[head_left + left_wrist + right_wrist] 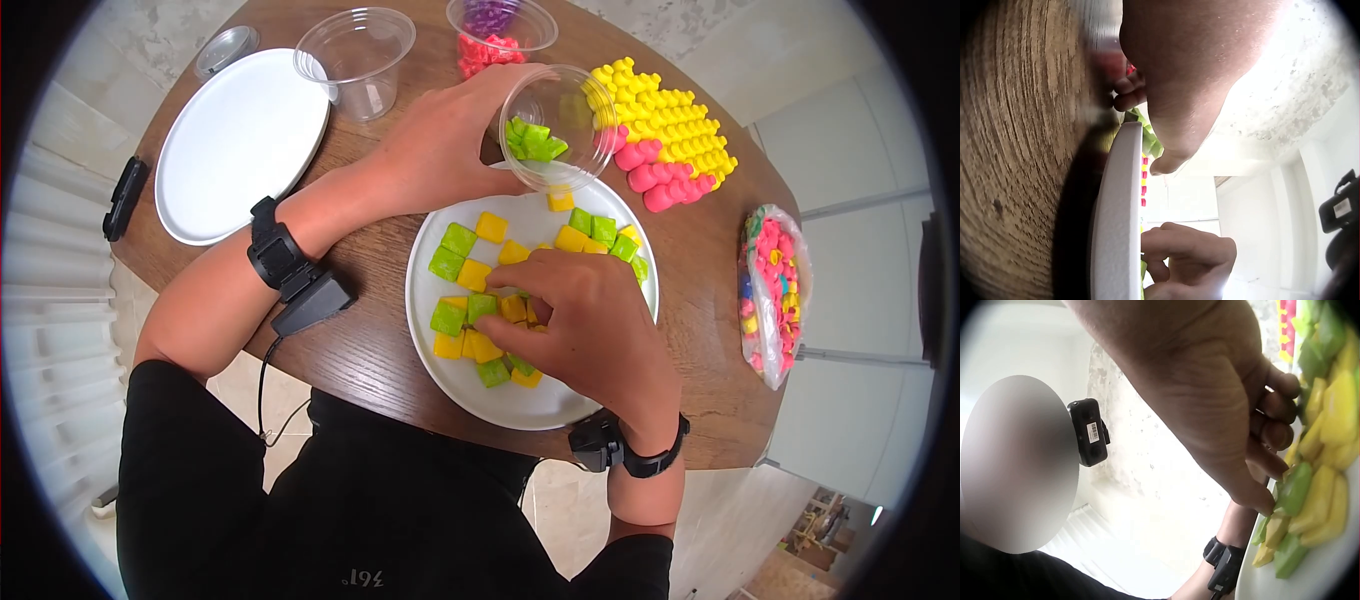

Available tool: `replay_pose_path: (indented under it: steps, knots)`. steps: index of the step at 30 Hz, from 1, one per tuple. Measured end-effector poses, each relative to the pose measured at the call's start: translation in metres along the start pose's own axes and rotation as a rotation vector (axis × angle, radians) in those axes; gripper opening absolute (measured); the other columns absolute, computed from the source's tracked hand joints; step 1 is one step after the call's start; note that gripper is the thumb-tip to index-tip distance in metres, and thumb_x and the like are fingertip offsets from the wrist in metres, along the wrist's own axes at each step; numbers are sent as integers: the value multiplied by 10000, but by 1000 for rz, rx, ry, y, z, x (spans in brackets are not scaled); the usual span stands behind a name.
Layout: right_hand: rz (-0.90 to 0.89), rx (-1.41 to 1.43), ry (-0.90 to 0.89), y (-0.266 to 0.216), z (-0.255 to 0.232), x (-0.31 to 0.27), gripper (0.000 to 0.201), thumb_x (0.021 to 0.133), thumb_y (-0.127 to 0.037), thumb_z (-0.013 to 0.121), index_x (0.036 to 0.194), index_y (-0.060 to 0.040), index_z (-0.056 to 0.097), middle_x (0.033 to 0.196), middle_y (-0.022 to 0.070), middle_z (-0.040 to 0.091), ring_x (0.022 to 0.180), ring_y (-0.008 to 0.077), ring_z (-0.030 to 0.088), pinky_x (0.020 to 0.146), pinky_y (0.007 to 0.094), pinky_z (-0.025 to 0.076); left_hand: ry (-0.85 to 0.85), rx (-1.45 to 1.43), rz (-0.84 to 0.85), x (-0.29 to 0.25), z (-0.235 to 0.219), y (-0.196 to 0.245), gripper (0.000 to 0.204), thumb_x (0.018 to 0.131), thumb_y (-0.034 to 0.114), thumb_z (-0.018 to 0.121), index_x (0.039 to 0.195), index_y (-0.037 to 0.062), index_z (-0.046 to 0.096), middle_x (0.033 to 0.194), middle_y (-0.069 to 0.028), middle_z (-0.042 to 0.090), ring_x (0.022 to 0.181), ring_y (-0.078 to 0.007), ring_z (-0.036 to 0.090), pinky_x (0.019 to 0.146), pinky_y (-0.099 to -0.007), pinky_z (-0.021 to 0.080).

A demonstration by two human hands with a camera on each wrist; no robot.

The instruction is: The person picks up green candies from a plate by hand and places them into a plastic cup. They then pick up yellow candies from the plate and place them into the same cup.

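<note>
My left hand (445,145) holds a clear plastic cup (545,92) by its side, above the far rim of a round white plate (428,370). Glossy green pieces (533,143) lie inside the cup. Green and yellow square pieces are spread and partly piled over the plate. My right hand (590,315) is low over them, its thumb and index finger pinching a green square piece (482,307) near the plate's middle. In the right wrist view the thumb tip lies against this green piece (1294,487), while the other fingers curl loosely.
An oval-looking white plate (240,145) sits at the left, beside a clear cup (365,95). Another cup (530,35) holds purple and red pieces. Yellow and pink bottle-shaped pieces (665,125) stand in rows at the far right, near a plastic bag (770,300) of colourful pieces.
</note>
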State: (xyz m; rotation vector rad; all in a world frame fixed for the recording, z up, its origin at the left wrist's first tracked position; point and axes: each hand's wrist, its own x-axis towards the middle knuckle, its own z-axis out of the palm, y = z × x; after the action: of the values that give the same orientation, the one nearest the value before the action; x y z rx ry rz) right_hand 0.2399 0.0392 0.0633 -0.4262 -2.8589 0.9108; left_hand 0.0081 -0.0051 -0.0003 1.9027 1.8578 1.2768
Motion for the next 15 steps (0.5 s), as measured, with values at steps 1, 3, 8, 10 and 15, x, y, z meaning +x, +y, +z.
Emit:
replay_pose_path:
  steps: [1,3,8,10,15]
  knots:
    - [-2,-24,-27,-1,-1,0,231,853,-251,825,938,-38,798,881,148,753,788,358,730,763,468,570,4,9,2,0,0,0,986,733,302,935,1582,122,468,1570,-152,575,1407,-357,594,1140,-458,508]
    - [-13,-25,-26,-2,0,0,218,855,-244,820,925,-39,794,875,146,750,789,358,730,761,467,569,6,15,13,0,1,-2,988,733,300,935,1584,124,466,1570,-152,575,1408,-357,593,1142,-459,507]
    - [-20,-24,-23,-2,1,0,185,851,-221,817,866,-43,768,859,138,742,789,355,727,751,464,566,9,8,21,0,0,-1,987,731,290,936,1585,132,465,1570,-148,576,1412,-357,590,1145,-459,506]
    - [-24,21,-9,-1,1,1,178,840,-193,816,811,-42,726,834,127,733,772,349,723,740,463,563,8,8,19,0,0,-1,992,726,286,937,1585,135,465,1570,-143,578,1412,-353,591,1139,-458,510]
    - [-51,118,46,-3,5,-1,189,828,-165,809,774,-42,675,787,118,710,730,346,711,704,455,560,8,2,1,0,1,-1,991,726,291,935,1585,138,465,1568,-136,582,1407,-348,596,1131,-454,517]
